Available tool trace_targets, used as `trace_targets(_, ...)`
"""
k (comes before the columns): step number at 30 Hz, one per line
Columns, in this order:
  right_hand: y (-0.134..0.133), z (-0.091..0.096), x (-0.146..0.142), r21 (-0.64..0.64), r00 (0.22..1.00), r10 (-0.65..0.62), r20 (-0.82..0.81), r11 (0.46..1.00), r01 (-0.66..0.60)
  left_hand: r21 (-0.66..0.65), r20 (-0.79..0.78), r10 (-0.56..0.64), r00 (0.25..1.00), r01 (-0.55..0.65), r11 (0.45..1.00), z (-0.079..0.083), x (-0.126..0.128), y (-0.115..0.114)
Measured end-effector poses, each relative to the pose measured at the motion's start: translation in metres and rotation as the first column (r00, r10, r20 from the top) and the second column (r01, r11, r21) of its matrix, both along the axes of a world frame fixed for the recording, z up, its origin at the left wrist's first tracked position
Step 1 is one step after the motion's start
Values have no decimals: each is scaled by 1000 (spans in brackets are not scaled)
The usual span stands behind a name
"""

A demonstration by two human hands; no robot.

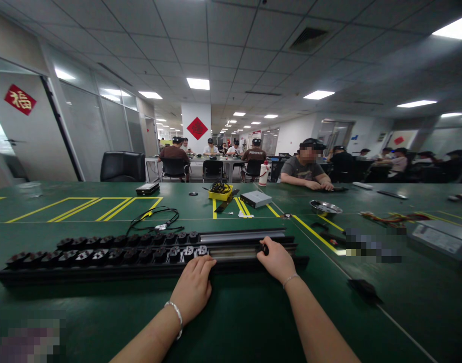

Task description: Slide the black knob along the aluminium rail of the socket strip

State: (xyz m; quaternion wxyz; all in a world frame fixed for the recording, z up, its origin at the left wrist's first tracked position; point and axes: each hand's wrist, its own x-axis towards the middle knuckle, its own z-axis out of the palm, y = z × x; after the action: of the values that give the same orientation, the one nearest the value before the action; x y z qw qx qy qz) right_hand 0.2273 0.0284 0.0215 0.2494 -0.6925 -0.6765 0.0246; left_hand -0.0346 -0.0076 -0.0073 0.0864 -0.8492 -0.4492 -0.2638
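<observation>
Two long black tracks (102, 280) lie side by side across the green table, each carrying a row of black blocky modules (113, 256). Toward the right, a bare metallic stretch (236, 252) of the channel shows. My left hand (193, 282) lies over the front track, fingers closed together at its edge beside the last module on the right. Near the right end, my right hand (278, 262) is closed in a pinch on a small black piece (265, 249), at the channel. Its underside, and whether it sits in the channel, I cannot see.
Beyond the tracks lie a black cable (158, 217), a yellow tray (220, 193) of cables, a grey drive (255, 199) and a metal bowl (326, 206). A grey power supply (438, 237) stands at the right. Across the table sits a person (304, 169).
</observation>
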Motion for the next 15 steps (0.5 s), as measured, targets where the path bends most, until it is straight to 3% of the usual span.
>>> trace_targets(15, 2, 0, 0, -1, 1000, -15, -16, 1000, 15, -6, 4, -2, 1000, 2, 1000, 0, 1, 0)
